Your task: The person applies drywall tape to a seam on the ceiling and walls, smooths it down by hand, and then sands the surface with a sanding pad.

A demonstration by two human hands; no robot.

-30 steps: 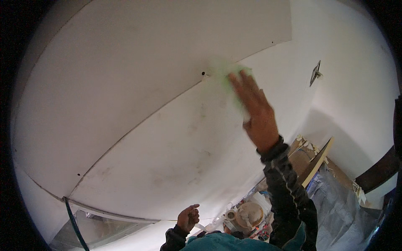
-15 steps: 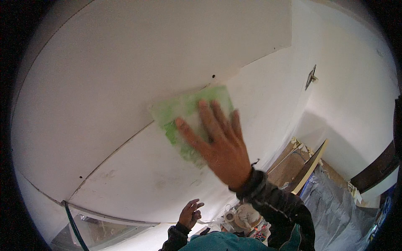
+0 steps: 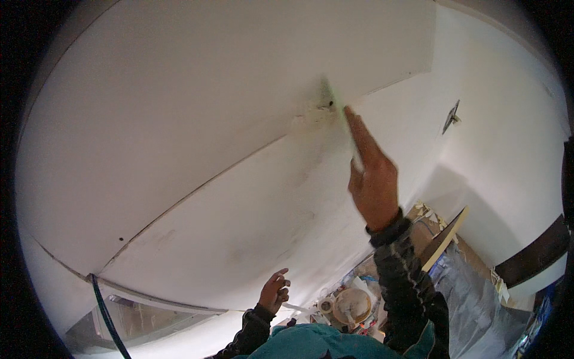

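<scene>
Raised against the white panelled surface [image 3: 239, 84], my right hand [image 3: 375, 182] grips a thin, flexible green plastic spreader [image 3: 329, 90], which shows almost edge-on. Its far edge meets the panel beside a small dark hole, and my fingers lie along its back. A pale, rough filler patch [image 3: 320, 113] covers part of the seam just left of the spreader. The rest of the seam [image 3: 197, 190] runs down to the lower left as a dark line. Low in the middle, my left hand [image 3: 274, 291] hangs off the panel with fingers apart and partly bent, nothing seen in it.
Below me stands a round tub [image 3: 351, 306] of pale material, with a roll of tape [image 3: 326, 306] beside it. Plastic sheeting [image 3: 472, 308] and an upright board [image 3: 443, 239] are at lower right. A wall fitting [image 3: 452, 117] sticks out at right; a dark green cable [image 3: 106, 314] hangs at lower left.
My right hand has moved up and to the right and turned the spreader from flat to nearly edge-on. The filler patch on the seam now shows. My left hand has barely moved.
</scene>
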